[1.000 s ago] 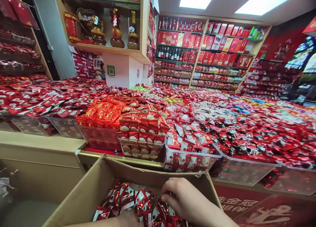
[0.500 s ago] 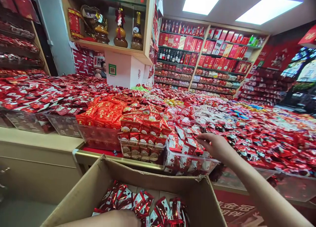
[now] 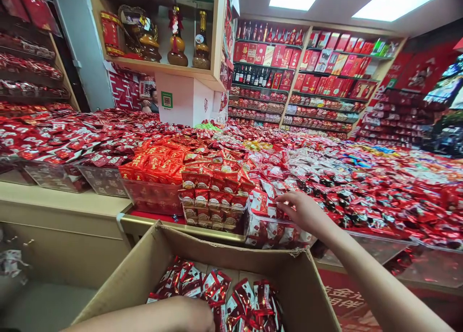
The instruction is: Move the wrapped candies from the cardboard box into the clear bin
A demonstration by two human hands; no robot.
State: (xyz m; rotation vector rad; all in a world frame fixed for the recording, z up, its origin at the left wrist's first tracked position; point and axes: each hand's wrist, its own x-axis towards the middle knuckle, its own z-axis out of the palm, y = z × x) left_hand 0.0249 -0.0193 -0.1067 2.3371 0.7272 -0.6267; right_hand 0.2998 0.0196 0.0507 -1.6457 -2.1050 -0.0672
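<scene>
Red and white wrapped sweets (image 3: 240,300) lie in a loose pile at the bottom of an open cardboard box (image 3: 119,279). My left hand (image 3: 191,313) is down in the box at the pile, its fingers hidden from view. Over a clear plastic bin (image 3: 267,232) of white and red sweet packets (image 3: 258,202), my right hand (image 3: 300,209) reaches in from the right. Its fingers are apart, the tips at the top packets, with nothing visibly held.
Left of that bin stands a bin of red-and-gold packets (image 3: 215,202), then one of bright red packets (image 3: 155,166). More heaped sweets (image 3: 379,197) spread right. A gold counter edge (image 3: 188,229) runs behind the box. A display cabinet (image 3: 159,67) overhangs the sweets.
The view has shifted slightly, so bins and box sit a little further right. My right hand has moved left over the white and red packets. My left hand stays in the box.
</scene>
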